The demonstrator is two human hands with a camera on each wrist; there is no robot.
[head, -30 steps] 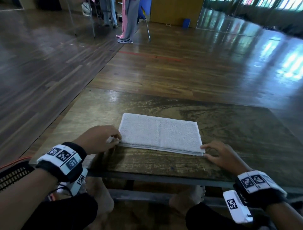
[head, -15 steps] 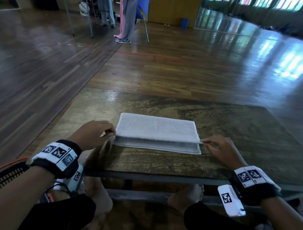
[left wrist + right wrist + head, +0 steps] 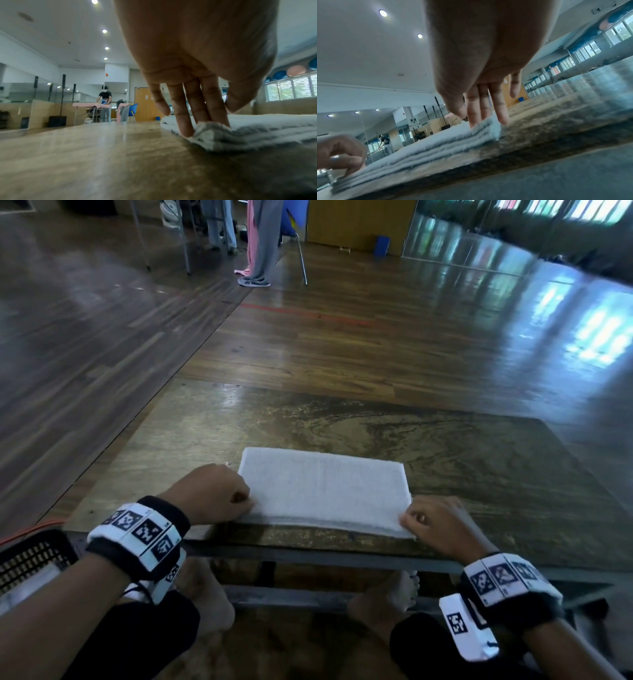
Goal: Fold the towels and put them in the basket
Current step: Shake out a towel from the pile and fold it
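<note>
A white towel (image 3: 325,491), folded into several layers, lies flat near the front edge of the low wooden table (image 3: 479,460). My left hand (image 3: 248,501) is curled at its near left corner; the left wrist view shows the fingertips (image 3: 207,119) pinching the bunched corner of the towel (image 3: 257,129). My right hand (image 3: 411,517) is curled at the near right corner. In the right wrist view its fingers (image 3: 500,112) straddle that corner of the towel (image 3: 428,147). A black mesh basket (image 3: 30,559) stands on the floor at my left.
The table's far half and right side are bare wood. Beyond it stretches a shiny wooden floor. Far back, a person (image 3: 104,100) works at a pink ironing board beside a blue chair (image 3: 133,109). An orange cable (image 3: 30,530) runs by the basket.
Half a second ago the towel's upper layers were raised off the near edge; they now lie flat again. Both hands have curled tighter onto the near corners.
</note>
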